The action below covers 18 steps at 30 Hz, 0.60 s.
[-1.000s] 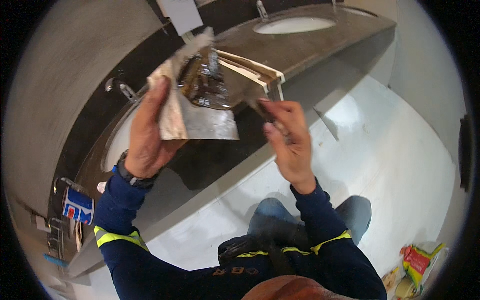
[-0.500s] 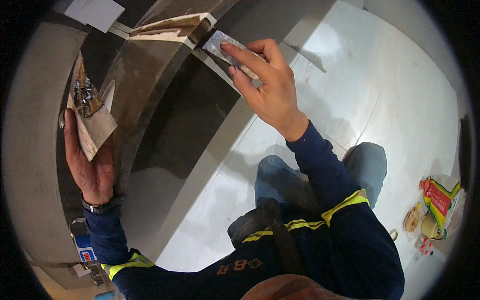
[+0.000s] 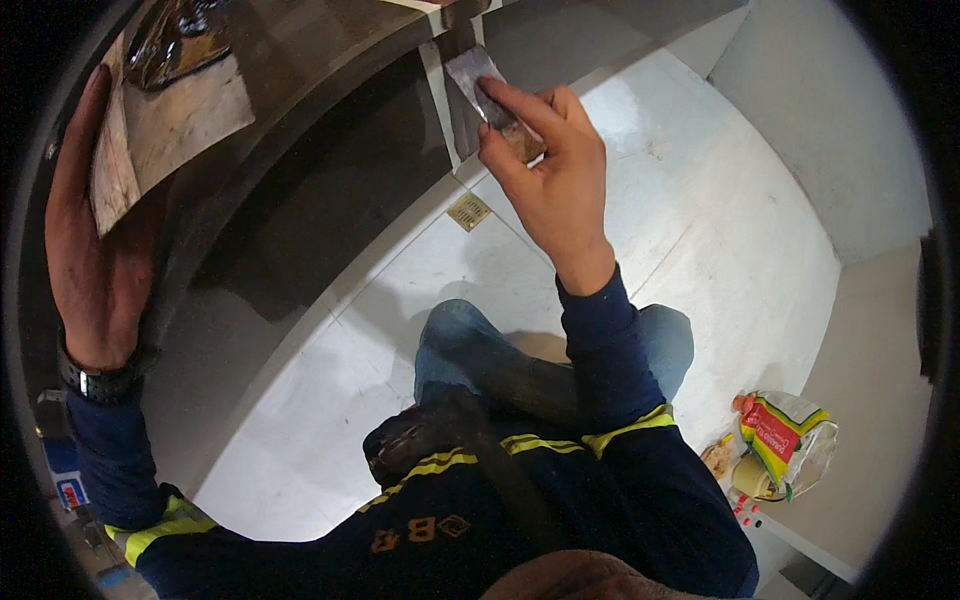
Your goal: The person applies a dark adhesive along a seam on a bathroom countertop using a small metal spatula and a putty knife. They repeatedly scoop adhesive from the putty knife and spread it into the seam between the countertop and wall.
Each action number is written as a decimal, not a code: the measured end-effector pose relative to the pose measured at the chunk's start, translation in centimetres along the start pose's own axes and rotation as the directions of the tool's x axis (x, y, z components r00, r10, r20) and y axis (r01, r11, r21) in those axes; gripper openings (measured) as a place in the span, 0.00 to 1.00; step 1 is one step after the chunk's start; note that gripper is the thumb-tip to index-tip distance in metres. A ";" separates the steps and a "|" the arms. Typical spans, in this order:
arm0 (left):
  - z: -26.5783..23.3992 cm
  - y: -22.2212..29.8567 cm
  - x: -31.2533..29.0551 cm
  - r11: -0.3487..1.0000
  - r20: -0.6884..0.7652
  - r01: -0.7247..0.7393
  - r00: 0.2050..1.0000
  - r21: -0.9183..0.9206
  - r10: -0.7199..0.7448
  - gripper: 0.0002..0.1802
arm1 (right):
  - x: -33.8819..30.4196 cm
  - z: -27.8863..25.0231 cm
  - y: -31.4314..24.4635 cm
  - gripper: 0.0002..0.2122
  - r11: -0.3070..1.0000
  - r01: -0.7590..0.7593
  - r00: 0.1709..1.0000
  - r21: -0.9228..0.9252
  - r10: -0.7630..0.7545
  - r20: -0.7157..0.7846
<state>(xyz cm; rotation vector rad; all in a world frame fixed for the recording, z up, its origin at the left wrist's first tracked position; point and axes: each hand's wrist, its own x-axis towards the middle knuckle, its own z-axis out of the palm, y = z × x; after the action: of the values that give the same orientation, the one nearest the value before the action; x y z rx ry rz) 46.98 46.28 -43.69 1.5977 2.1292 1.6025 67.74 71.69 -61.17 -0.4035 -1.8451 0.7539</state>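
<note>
My left hand (image 3: pixel 90 270) grips a flat, pale, stained board (image 3: pixel 195 125) from beneath, thumb along its edge. Dark, glossy paste (image 3: pixel 180 42) lies on the board's far part. Between the thumb and fingers of my right hand (image 3: pixel 560 175) is a small metal scraper blade (image 3: pixel 475 75). Its flat end is at a dark strip on the front of a dark grey counter (image 3: pixel 330 150). Pale masking tape (image 3: pixel 438 105) borders that strip. Whether the blade touches the surface is hard to tell.
Below the counter spreads a pale tiled floor with a square drain grate (image 3: pixel 468 211). My bent knees (image 3: pixel 455 345) are under my arms. On the right a colourful plastic bag (image 3: pixel 785 430) stands beside a yellowish container (image 3: pixel 752 477). A blue-and-white can (image 3: pixel 65 470) is at the left edge.
My view has shifted. The scraper has moved from beside the tape-edged joint at the counter's top to the strip on its front face. Both hands keep their hold, and the board now appears farther left.
</note>
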 end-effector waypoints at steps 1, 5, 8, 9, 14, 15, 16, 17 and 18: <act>0.0 -0.1 -0.1 0.995 0.003 0.032 0.999 -0.096 -0.032 0.35 | -0.6 0.2 0.2 0.17 1.000 -0.023 1.000 -0.002 0.023 0.011; 0.0 -0.2 -0.1 0.980 0.044 0.021 0.999 -0.197 -0.013 0.35 | -3.6 0.7 2.0 0.17 0.993 -0.117 0.992 -0.022 0.118 0.049; 0.0 -0.4 0.0 0.974 0.116 -0.129 0.987 0.188 0.108 0.37 | -5.9 1.2 2.9 0.17 0.974 -0.225 0.969 -0.022 0.226 0.098; 0.0 -0.4 0.0 0.969 0.103 -0.129 0.989 0.213 0.109 0.38 | -6.5 1.4 2.9 0.17 0.951 -0.308 0.944 -0.003 0.306 0.125; 0.8 -0.2 -0.3 0.999 0.039 -0.034 0.999 0.019 0.033 0.35 | -6.2 -0.1 2.0 0.18 0.991 -0.133 0.988 -0.011 0.133 0.073; 1.1 -0.2 -0.3 1.000 0.008 0.003 1.000 -0.019 -0.002 0.34 | -5.5 -0.4 1.5 0.17 0.997 -0.077 0.996 0.012 0.077 0.034; 1.2 -0.1 -0.4 0.999 0.026 0.015 1.000 -0.036 -0.014 0.33 | -4.7 -0.6 1.1 0.17 1.000 -0.019 1.000 0.001 0.019 0.018; 1.3 -0.1 -0.4 1.000 -0.001 0.009 1.000 -0.014 -0.009 0.32 | -3.6 -0.7 0.8 0.17 1.000 0.031 0.999 0.000 -0.031 -0.007; 1.3 0.0 -0.3 0.999 0.018 -0.027 0.999 0.029 0.026 0.31 | -2.4 -0.9 0.5 0.17 0.997 0.077 0.997 -0.007 -0.077 -0.029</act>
<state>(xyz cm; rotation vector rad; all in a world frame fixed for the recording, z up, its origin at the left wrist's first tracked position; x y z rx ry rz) 47.85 46.90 -44.43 1.6493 2.1414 1.5659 69.44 70.86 -63.00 -0.3438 -1.8254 0.6867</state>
